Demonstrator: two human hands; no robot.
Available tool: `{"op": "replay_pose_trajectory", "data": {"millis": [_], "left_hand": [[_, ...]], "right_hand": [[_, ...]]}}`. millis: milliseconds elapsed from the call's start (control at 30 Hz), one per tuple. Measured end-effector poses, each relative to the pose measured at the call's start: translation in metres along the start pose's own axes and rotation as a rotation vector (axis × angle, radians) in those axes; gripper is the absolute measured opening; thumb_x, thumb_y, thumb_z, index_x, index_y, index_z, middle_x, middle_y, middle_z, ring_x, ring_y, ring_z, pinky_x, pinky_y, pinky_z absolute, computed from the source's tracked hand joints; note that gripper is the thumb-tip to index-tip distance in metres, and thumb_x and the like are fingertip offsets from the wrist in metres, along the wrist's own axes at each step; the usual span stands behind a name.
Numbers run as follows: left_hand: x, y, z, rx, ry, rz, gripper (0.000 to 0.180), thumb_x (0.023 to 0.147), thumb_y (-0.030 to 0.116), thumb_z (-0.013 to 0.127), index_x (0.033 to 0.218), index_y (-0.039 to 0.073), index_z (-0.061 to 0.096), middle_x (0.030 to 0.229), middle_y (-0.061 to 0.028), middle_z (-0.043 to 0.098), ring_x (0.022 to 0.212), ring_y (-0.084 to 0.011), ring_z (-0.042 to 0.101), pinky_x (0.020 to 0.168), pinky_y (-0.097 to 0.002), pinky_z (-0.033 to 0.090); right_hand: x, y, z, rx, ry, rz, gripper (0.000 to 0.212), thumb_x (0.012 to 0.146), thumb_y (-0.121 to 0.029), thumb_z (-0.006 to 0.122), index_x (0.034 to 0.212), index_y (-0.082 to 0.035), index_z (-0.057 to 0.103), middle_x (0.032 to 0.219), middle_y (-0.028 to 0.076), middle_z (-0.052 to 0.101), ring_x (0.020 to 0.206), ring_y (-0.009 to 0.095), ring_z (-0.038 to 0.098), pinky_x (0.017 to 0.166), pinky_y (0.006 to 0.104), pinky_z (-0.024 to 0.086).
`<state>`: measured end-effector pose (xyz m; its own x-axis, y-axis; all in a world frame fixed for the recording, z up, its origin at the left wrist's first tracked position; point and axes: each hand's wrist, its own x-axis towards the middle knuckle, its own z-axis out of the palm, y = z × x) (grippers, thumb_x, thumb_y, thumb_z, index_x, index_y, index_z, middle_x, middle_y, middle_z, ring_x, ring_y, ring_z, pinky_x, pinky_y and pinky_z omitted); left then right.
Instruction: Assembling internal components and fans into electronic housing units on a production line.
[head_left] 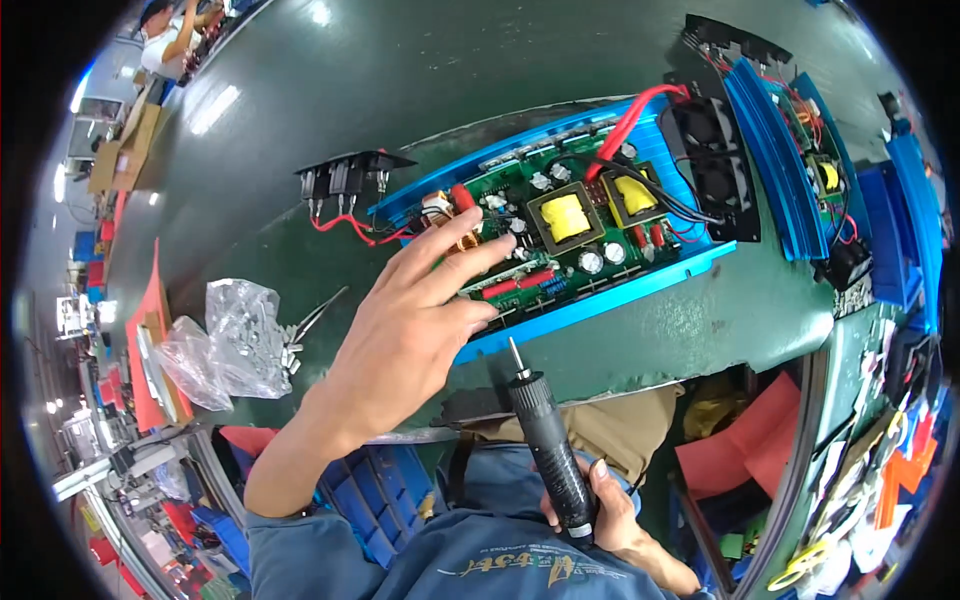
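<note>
Meanwhile, at nine o'clock on the dark green bench (400,60), crumpled clear plastic bags (225,340) of small metal parts lie beside tweezers (315,318). Your left hand (410,330) spreads flat, fingers released and gripping nothing, its fingertips resting on the green circuit board (560,235) seated in a blue aluminium housing (600,300) at the centre. At six o'clock, your right hand (610,515) is clenched around a black electric screwdriver (548,445), bit tilted up toward the housing's near edge without touching it. At two o'clock, more blue housings (775,160) sit stacked.
</note>
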<state>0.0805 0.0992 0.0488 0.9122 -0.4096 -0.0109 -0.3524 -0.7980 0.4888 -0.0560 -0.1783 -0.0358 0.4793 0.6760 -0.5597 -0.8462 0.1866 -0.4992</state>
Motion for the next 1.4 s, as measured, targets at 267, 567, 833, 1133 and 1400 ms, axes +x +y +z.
{"op": "replay_pose_trajectory", "data": {"millis": [267, 567, 833, 1133, 1400], "left_hand": [[-0.014, 0.014, 0.002, 0.093, -0.082, -0.015, 0.028, 0.082, -0.005, 0.057, 0.107, -0.009, 0.069, 0.156, -0.0182, 0.044, 0.149, -0.0317, 0.035, 0.124, -0.0515, 0.023], [-0.02, 0.01, 0.008, 0.066, 0.05, 0.029, 0.028, 0.084, 0.002, 0.068, 0.109, -0.009, 0.066, 0.15, -0.0174, 0.052, 0.144, -0.0315, 0.044, 0.12, -0.0501, 0.031], [-0.021, 0.013, 0.003, 0.223, 0.089, 0.074, 0.026, 0.078, 0.004, 0.07, 0.103, -0.004, 0.067, 0.148, -0.0164, 0.054, 0.138, -0.0354, 0.049, 0.119, -0.057, 0.031], [0.003, 0.004, 0.034, 0.298, 0.474, 0.166, 0.025, 0.073, 0.022, 0.084, 0.077, 0.01, 0.062, 0.08, -0.0055, 0.058, 0.08, -0.0247, 0.059, 0.079, -0.042, 0.043], [0.089, -0.078, -0.021, 0.432, 0.657, 0.109, 0.023, 0.075, 0.021, 0.083, 0.082, 0.005, 0.07, 0.088, -0.0118, 0.065, 0.092, -0.0317, 0.063, 0.082, -0.0421, 0.044]], "right_hand": [[0.002, 0.002, 0.011, -0.134, 0.116, -0.005, 0.097, 0.098, -0.077, 0.021, 0.142, 0.006, 0.047, 0.079, 0.01, 0.063, 0.064, 0.014, 0.057, 0.062, 0.0262, 0.045], [0.007, -0.003, 0.01, 0.127, 0.044, 0.18, 0.099, 0.094, -0.082, 0.028, 0.141, 0.003, 0.048, 0.067, 0.009, 0.059, 0.055, 0.016, 0.052, 0.056, 0.0271, 0.041], [0.014, 0.014, -0.002, 0.378, -0.181, 0.134, 0.087, 0.101, -0.073, 0.024, 0.134, 0.003, 0.053, 0.061, 0.007, 0.055, 0.051, 0.015, 0.047, 0.058, 0.0269, 0.039], [-0.031, 0.031, -0.033, -0.448, 0.306, -0.193, 0.072, 0.109, -0.058, 0.019, 0.13, 0.001, 0.055, 0.089, 0.003, 0.061, 0.082, 0.014, 0.053, 0.078, 0.0296, 0.043], [-0.039, 0.033, -0.032, -0.465, 0.457, -0.306, 0.075, 0.107, -0.063, 0.022, 0.126, 0.001, 0.055, 0.091, 0.005, 0.064, 0.079, 0.012, 0.057, 0.074, 0.0275, 0.045]]}}
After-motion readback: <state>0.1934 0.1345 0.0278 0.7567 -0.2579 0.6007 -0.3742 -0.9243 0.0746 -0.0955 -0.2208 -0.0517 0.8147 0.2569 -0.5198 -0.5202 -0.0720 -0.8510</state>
